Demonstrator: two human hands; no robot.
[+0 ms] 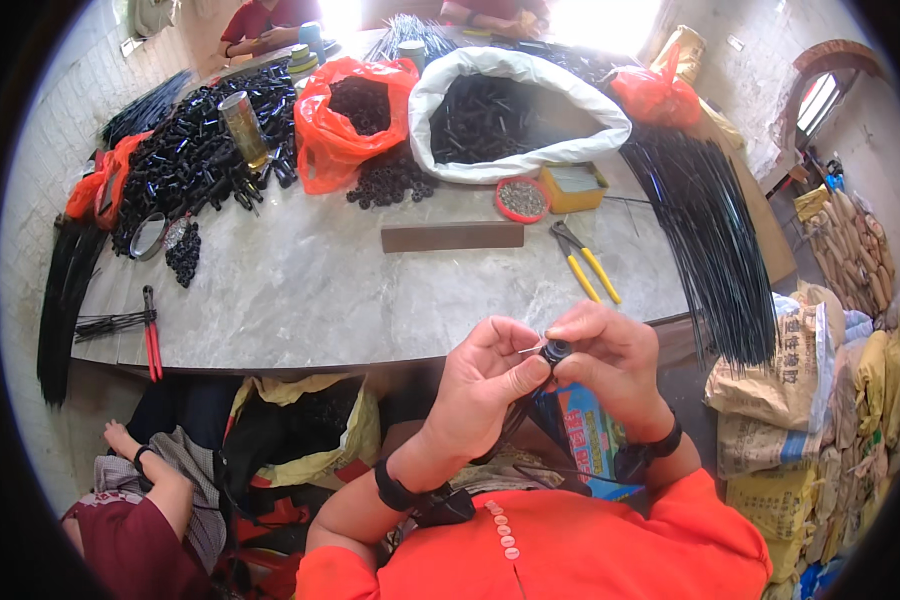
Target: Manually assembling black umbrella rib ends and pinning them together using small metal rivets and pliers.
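Both my hands are raised together just off the table's near edge. Between them is a small round black part [555,351], apparently plastic. The thumb and fingers of my right hand [610,362] pinch it from the right. My left hand [490,375] has its thumb against the part's left side. A thin pale sliver, like a pin or wire [530,349], shows at the left fingertips; its exact kind is too small to tell. Dark strands hang below the hands, partly hidden by them. Yellow-handled pliers [585,262] lie on the table beyond my right hand.
On the grey table [300,290] stand a white sack [595,130] of black parts, a red bag [320,150] of black rings and a red dish [522,200] of small metal pieces. A brown bar [452,237] lies mid-table. Black rods [700,230] overhang the right edge. Other people sit around.
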